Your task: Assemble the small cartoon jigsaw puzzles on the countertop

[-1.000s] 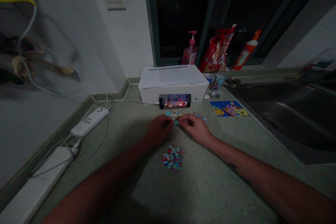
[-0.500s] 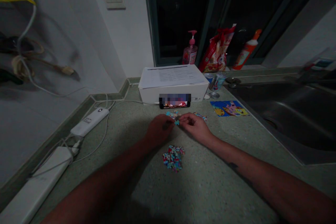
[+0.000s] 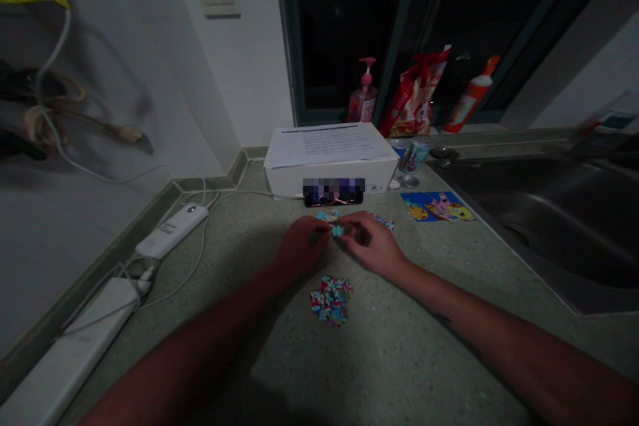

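Observation:
Between the fingertips of my two hands is a light-blue jigsaw puzzle piece (image 3: pixel 337 230). My left hand (image 3: pixel 302 240) pinches it from the left, fingers curled together. From the other side, my right hand (image 3: pixel 370 239) meets it with thumb and forefinger closed in a pinch. Just beyond the fingers lie more puzzle pieces (image 3: pixel 327 215), partly covered by my hands. Another small group of pieces (image 3: pixel 383 220) shows behind my right hand. Nearer to me, a mixed pile of puzzle pieces (image 3: pixel 330 301) rests on the speckled counter (image 3: pixel 399 359).
A phone (image 3: pixel 333 197) leans against a white box (image 3: pixel 284 176) with papers on top. To the right are a cartoon picture card (image 3: pixel 438 206), a can (image 3: pixel 417 154) and a sink (image 3: pixel 549 226). A power bank (image 3: pixel 172 231), power strip (image 3: pixel 74 353) and cables line the left.
My right hand's fingers have shifted slightly around the puzzle piece, which has turned a little. The phone's screen picture differs. Both arms stay nearly in place.

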A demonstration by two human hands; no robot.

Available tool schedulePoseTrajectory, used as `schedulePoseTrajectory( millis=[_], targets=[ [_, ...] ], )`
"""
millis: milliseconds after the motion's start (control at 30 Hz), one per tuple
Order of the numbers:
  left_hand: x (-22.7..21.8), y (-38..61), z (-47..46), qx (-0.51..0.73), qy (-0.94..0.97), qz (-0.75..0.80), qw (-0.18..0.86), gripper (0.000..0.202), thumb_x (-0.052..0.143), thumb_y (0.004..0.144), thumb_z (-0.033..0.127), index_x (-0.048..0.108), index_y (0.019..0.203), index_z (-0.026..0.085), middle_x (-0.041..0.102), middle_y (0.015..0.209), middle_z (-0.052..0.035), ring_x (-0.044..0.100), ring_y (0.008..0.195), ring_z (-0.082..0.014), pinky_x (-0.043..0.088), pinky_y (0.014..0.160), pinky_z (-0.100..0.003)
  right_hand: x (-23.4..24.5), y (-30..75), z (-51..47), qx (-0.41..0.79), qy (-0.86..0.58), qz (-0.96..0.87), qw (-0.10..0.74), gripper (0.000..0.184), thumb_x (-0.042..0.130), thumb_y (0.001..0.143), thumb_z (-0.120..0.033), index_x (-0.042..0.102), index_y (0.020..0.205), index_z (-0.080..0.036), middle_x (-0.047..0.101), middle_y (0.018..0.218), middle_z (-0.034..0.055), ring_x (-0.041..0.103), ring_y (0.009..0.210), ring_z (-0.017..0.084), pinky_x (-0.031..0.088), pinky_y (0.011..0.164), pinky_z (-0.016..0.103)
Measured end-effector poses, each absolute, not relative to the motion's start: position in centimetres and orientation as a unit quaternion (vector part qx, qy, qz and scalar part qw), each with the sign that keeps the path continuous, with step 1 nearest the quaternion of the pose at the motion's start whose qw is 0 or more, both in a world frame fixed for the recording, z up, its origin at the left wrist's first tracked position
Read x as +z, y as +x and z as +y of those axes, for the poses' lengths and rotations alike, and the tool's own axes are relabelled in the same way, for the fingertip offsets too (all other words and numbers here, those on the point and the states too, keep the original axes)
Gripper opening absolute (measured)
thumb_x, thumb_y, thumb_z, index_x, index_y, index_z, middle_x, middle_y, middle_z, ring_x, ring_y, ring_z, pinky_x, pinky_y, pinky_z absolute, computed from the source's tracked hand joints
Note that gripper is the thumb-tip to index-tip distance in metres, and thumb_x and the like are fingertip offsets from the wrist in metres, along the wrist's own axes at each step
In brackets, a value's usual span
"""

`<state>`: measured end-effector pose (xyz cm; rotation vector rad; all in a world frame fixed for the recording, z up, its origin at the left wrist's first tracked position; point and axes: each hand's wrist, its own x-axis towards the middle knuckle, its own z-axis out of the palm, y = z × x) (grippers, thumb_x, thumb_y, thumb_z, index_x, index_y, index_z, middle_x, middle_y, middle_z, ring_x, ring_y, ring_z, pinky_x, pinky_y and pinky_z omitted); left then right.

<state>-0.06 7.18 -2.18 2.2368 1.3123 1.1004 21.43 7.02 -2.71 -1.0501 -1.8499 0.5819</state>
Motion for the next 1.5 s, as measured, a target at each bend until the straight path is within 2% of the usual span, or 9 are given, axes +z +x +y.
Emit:
schedulePoseTrajectory(
  millis=[167, 267, 533, 833, 1067, 1200, 1367, 1500],
  targets=[
    [-2.3, 0.0, 7.2, 0.38, 0.793, 0.45, 0.154, 0.01, 0.068, 0.093, 0.016, 0.074, 0.097, 0.022, 0.076, 0.095, -0.0028, 0.07, 0.094, -0.0214, 0.055, 0.09, -0.037, -2.1, 21.7, 6.7, 0.156, -0.389, -0.794, 0.44, 0.023, 0.069, 0.093, -0.029, 0.071, 0.115, -0.026, 0.072, 0.113, 0.0091, 0.069, 0.105, 0.026, 0.058, 0.091, 0.043],
    [-2.3, 0.0, 7.1, 0.379, 0.796, 0.446, 0.152, 0.009, 0.068, 0.093, 0.017, 0.073, 0.096, 0.023, 0.076, 0.096, -0.003, 0.07, 0.095, -0.0219, 0.055, 0.09, -0.038, -2.0, 21.8, 6.6, 0.128, -0.383, -0.807, 0.43, 0.021, 0.068, 0.095, -0.029, 0.071, 0.115, -0.026, 0.071, 0.114, 0.0099, 0.068, 0.111, 0.028, 0.058, 0.097, 0.047],
    [-2.4, 0.0, 7.1, 0.372, 0.805, 0.439, 0.147, 0.008, 0.068, 0.093, 0.018, 0.074, 0.096, 0.023, 0.077, 0.096, -0.0032, 0.07, 0.095, -0.0222, 0.055, 0.091, -0.039, -1.3, 22.1, 6.3, 0.053, -0.39, -0.836, 0.382, 0.02, 0.068, 0.094, -0.029, 0.07, 0.113, -0.025, 0.07, 0.118, 0.0114, 0.068, 0.111, 0.03, 0.059, 0.096, 0.049],
    [-2.5, 0.1, 7.1, 0.367, 0.813, 0.428, 0.145, 0.007, 0.067, 0.094, 0.018, 0.073, 0.097, 0.022, 0.076, 0.095, -0.0036, 0.07, 0.093, -0.0227, 0.054, 0.09, -0.04, -0.9, 22.0, 5.9, 0.056, -0.393, -0.841, 0.366, 0.021, 0.067, 0.092, -0.027, 0.07, 0.113, -0.025, 0.07, 0.12, 0.0114, 0.068, 0.112, 0.03, 0.058, 0.098, 0.05],
    [-2.4, 0.1, 7.1, 0.382, 0.799, 0.439, 0.152, 0.008, 0.066, 0.094, 0.017, 0.072, 0.096, 0.021, 0.076, 0.097, -0.0053, 0.07, 0.096, -0.0235, 0.055, 0.093, -0.042, -0.5, 26.0, 8.5, 0.031, -0.484, -0.77, 0.413, 0.019, 0.066, 0.093, -0.03, 0.071, 0.109, -0.023, 0.069, 0.123, 0.014, 0.067, 0.116, 0.033, 0.056, 0.101, 0.053],
    [-2.6, 0.0, 7.1, 0.386, 0.804, 0.426, 0.151, 0.009, 0.064, 0.094, 0.016, 0.071, 0.096, 0.021, 0.076, 0.098, -0.0056, 0.071, 0.097, -0.023, 0.056, 0.094, -0.042, -0.1, 29.4, 10.4, 0.066, -0.538, -0.766, 0.346, 0.016, 0.067, 0.089, -0.028, 0.073, 0.103, -0.021, 0.073, 0.112, 0.0126, 0.07, 0.108, 0.032, 0.055, 0.098, 0.049],
    [-2.7, 0.0, 7.2, 0.389, 0.806, 0.424, 0.141, 0.01, 0.064, 0.093, 0.014, 0.071, 0.096, 0.021, 0.076, 0.097, -0.0053, 0.071, 0.096, -0.0229, 0.056, 0.093, -0.043, 0.5, 31.1, 10.9, 0.113, -0.556, -0.794, 0.218, 0.012, 0.071, 0.087, -0.03, 0.075, 0.096, -0.023, 0.076, 0.109, 0.0099, 0.072, 0.101, 0.028, 0.055, 0.09, 0.04],
    [-2.6, 0.1, 7.2, 0.38, 0.811, 0.425, 0.134, 0.011, 0.065, 0.092, 0.012, 0.072, 0.095, 0.021, 0.076, 0.096, -0.0049, 0.071, 0.095, -0.0227, 0.057, 0.092, -0.042, 0.7, 31.2, 10.8, 0.121, -0.566, -0.793, 0.187, 0.014, 0.069, 0.087, -0.03, 0.076, 0.097, -0.023, 0.075, 0.11, 0.0106, 0.073, 0.1, 0.029, 0.055, 0.09, 0.041]
  ],
)
